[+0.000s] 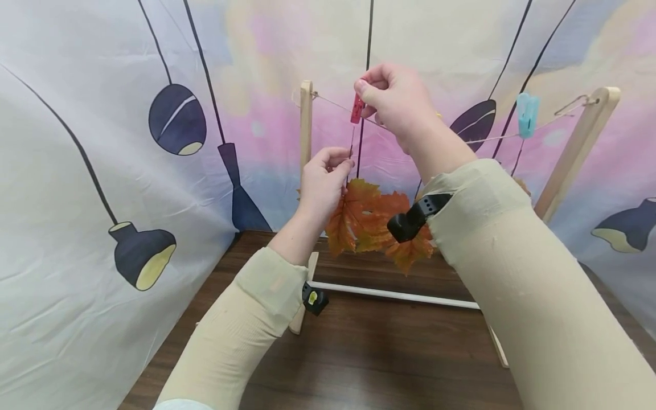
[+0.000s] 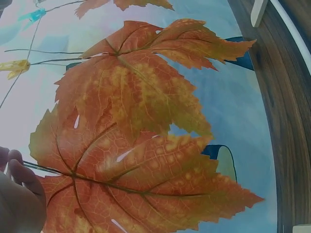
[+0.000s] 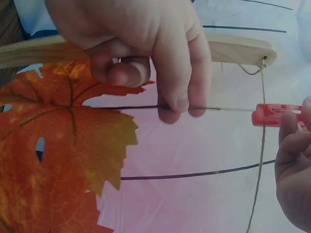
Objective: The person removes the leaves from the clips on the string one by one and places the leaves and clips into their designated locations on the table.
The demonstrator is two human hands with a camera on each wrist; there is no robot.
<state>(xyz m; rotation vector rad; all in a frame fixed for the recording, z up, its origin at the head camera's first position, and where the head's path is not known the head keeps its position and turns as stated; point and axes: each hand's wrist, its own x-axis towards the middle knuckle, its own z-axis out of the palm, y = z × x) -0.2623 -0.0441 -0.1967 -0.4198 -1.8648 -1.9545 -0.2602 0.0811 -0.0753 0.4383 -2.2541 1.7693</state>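
Observation:
My left hand pinches the thin dark stem of an orange maple leaf between thumb and fingertips. The leaf hangs below that hand. Higher up, my right hand grips a red clothespin by its upper end. In the right wrist view the clothespin overlaps the twine, and the stem's pale, thin end runs to the clothespin's tip. Another orange leaf partly overlaps the held one, its stem leading to a yellow clothespin on the twine.
The twine spans two wooden posts, joined low down by a white rod. A light blue clothespin sits on it at the right. Behind hangs a cloth backdrop with painted lamps. The stand is on a dark wooden table.

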